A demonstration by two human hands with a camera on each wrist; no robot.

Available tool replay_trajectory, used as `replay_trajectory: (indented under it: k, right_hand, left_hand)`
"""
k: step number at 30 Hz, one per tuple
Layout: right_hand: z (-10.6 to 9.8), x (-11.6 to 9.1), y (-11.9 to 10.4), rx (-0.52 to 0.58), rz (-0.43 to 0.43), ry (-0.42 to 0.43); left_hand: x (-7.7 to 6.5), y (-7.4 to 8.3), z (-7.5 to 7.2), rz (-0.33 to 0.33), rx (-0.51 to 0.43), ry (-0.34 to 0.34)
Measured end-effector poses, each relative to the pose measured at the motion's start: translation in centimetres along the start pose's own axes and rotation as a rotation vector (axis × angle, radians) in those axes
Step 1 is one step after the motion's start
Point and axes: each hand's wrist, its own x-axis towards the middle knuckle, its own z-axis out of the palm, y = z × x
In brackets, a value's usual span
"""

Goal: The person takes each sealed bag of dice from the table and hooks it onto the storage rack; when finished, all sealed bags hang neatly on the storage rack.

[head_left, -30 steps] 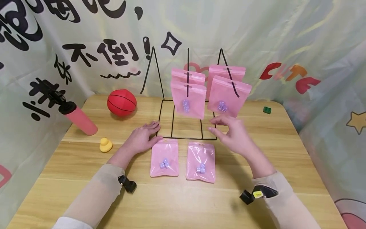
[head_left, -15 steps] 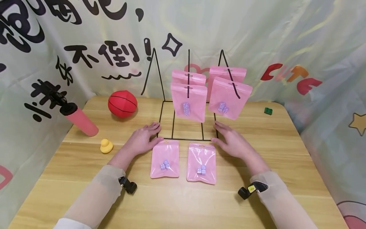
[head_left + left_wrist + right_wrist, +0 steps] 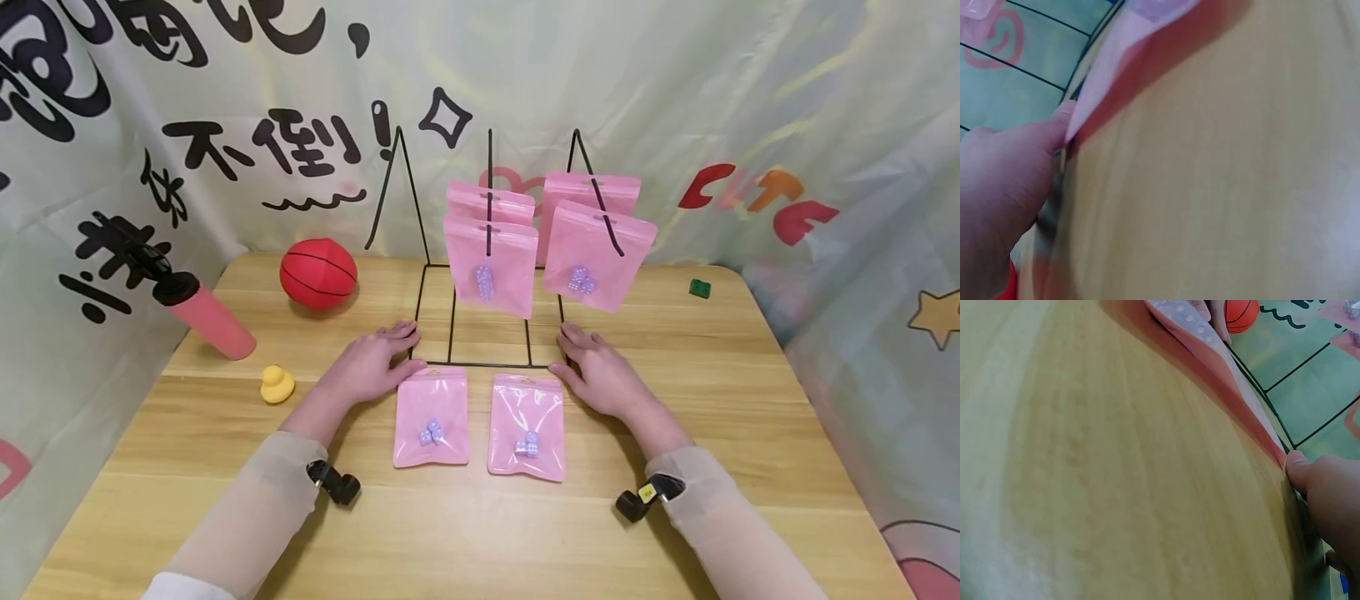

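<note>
While the left hand (image 3: 375, 362) and right hand (image 3: 602, 375), each grip relaxed and unclosed, touch opposite sides of the black rack (image 3: 495, 365) on the bench (image 3: 480, 542), even pressure should steady it without swinging the hung bags (image 3: 510, 275).

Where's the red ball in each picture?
Head: the red ball is left of the black wire rack.
Left wrist: a red sliver at the bottom-left edge, probably the ball.
Right wrist: the ball is at the top, right of centre, partly cut off.
Shared landmark: the rack's black wires.
</note>
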Motion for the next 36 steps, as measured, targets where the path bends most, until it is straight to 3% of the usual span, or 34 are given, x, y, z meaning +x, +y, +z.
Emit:
replay_trajectory:
  k: [5,14,20,23,28,31,36]
  right_hand:
    - [0.1,0.2,-0.1,0.008,0.008,-0.009]
    - [0.4,0.0,-0.2,0.012,0.023,-0.016]
    - [0.5,-0.1,-0.3,0.019,0.031,-0.02]
    - [0.6,-0.1,-0.3,0.03,0.034,-0.016]
    - [0.6,0.0,-0.1,0.039,0.047,-0.011]
    - [0.7,-0.1,0.0,0.039,0.05,-0.005]
    - [0.7,-0.2,0.1,0.039,0.043,0.0]
  left_hand:
    - [-0.3,0.4,-0.9,-0.014,-0.036,0.001]
    - [-2.1,1.8,-2.3,0.0,-0.098,0.148]
    - [-3.8,2.6,-2.8,-0.025,-0.153,0.198]
    - [-4.5,3.1,-3.0,-0.078,-0.172,0.196]
    - [-5.6,4.1,-3.2,-0.186,-0.22,0.138]
    - [-6.1,4.5,-2.7,-0.243,-0.288,0.108]
    - [-6.7,4.8,-1.8,-0.406,-0.429,0.085]
